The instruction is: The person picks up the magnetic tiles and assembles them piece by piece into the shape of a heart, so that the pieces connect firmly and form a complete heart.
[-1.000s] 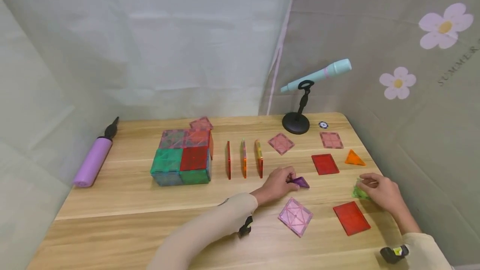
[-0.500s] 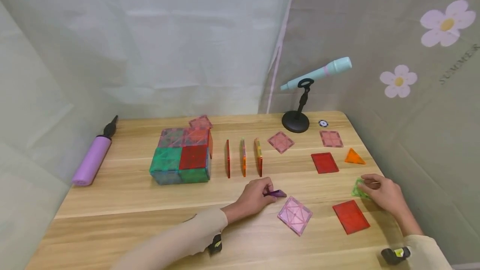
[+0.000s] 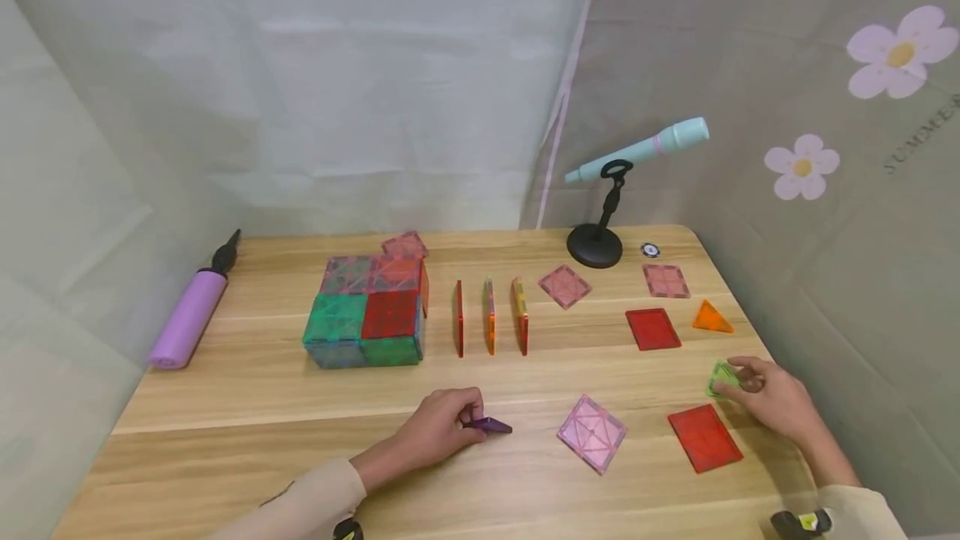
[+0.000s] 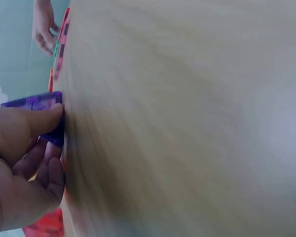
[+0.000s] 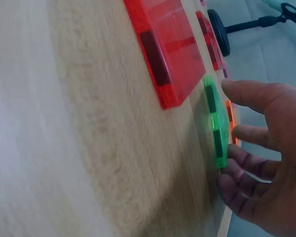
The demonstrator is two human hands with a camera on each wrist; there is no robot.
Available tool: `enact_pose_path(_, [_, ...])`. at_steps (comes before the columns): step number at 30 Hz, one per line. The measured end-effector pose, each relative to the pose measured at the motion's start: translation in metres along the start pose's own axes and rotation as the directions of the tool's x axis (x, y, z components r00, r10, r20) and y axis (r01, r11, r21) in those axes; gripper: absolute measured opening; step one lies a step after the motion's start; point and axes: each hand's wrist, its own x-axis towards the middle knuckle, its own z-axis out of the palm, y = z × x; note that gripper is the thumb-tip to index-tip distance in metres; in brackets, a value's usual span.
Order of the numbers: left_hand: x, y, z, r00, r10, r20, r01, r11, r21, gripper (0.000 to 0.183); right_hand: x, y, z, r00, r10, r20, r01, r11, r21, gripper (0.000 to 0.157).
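My left hand (image 3: 438, 427) pinches a purple magnetic tile (image 3: 495, 425) between thumb and fingers, low over the front middle of the table. In the left wrist view the thumb presses on the face of this purple tile (image 4: 52, 136), which looks triangular. At the right edge, my right hand (image 3: 776, 398) hovers around a light green magnetic tile (image 3: 722, 375) lying flat. The right wrist view has its fingers spread and loosely bent beside the green tile (image 5: 216, 123); whether a fingertip touches it is unclear. A red square tile (image 3: 705, 437) lies just in front of it.
A box of joined tiles (image 3: 363, 319) stands left of centre. Several tiles stand on edge beside it, like the red one (image 3: 460, 319). A pink tile (image 3: 592, 433) lies between my hands. Behind are a microphone stand (image 3: 595, 246) and, far left, a purple pump (image 3: 189, 319).
My left hand has carried the purple tile leftward and toward the table's front. My right hand stays by the green tile, its fingers shifted slightly to the right.
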Motion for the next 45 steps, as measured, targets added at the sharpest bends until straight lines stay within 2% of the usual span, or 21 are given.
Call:
enact_pose_path(5, [-0.021, -0.006, -0.009, 0.999, -0.020, 0.025, 0.020, 0.999, -0.027, 0.029, -0.002, -0.003, 0.000, 1.000, 0.000, 0.026, 0.001, 0.999, -0.041, 0.082])
enact_pose_path(9, [-0.033, -0.009, -0.013, 0.998, -0.052, 0.030, 0.054, 0.997, -0.059, 0.026, -0.002, -0.004, 0.000, 0.999, 0.015, 0.039, -0.013, 0.998, -0.061, 0.087])
enact_pose_path(17, [-0.036, -0.012, -0.013, 0.999, -0.042, 0.020, 0.043, 0.995, -0.091, 0.025, 0.000, -0.004, -0.003, 0.995, 0.051, 0.083, -0.050, 0.999, -0.013, 0.088])
enact_pose_path(20, [-0.036, -0.013, -0.013, 0.999, -0.036, 0.018, 0.038, 0.994, -0.100, 0.024, 0.000, -0.002, -0.003, 0.997, 0.029, 0.066, -0.031, 0.999, 0.033, 0.077])
enact_pose_path(22, [-0.037, -0.012, -0.013, 0.999, -0.037, 0.020, 0.039, 0.994, -0.102, 0.024, 0.000, 0.000, -0.003, 0.998, 0.004, 0.062, -0.008, 0.997, 0.073, 0.064])
enact_pose_path(26, [-0.036, -0.012, -0.013, 0.999, -0.040, 0.022, 0.042, 0.994, -0.104, 0.024, -0.002, -0.001, -0.006, 0.995, -0.093, 0.031, 0.088, 0.986, 0.141, 0.034])
enact_pose_path(30, [-0.036, -0.011, -0.014, 0.999, -0.040, 0.023, 0.042, 0.994, -0.098, 0.024, -0.002, -0.023, -0.007, 0.975, -0.218, -0.032, 0.220, 0.950, 0.220, 0.021])
enact_pose_path(34, [-0.037, -0.010, -0.014, 0.999, -0.044, 0.025, 0.047, 0.994, -0.097, 0.025, -0.002, -0.064, -0.001, 0.943, -0.329, -0.047, 0.328, 0.902, 0.280, 0.016])
enact_pose_path(40, [-0.036, -0.010, -0.014, 0.997, -0.059, 0.039, 0.062, 0.993, -0.096, 0.024, -0.001, -0.114, 0.025, 0.922, -0.388, 0.008, 0.360, 0.863, 0.355, 0.015])
enact_pose_path(43, [-0.036, -0.010, -0.015, 0.997, -0.059, 0.044, 0.063, 0.993, -0.098, 0.023, 0.000, -0.131, 0.040, 0.899, -0.436, 0.026, 0.395, 0.837, 0.380, 0.014])
enact_pose_path(45, [-0.035, -0.009, -0.016, 0.998, -0.054, 0.044, 0.059, 0.993, -0.105, 0.023, 0.002, -0.142, 0.049, 0.875, -0.482, 0.041, 0.429, 0.813, 0.394, 0.013])
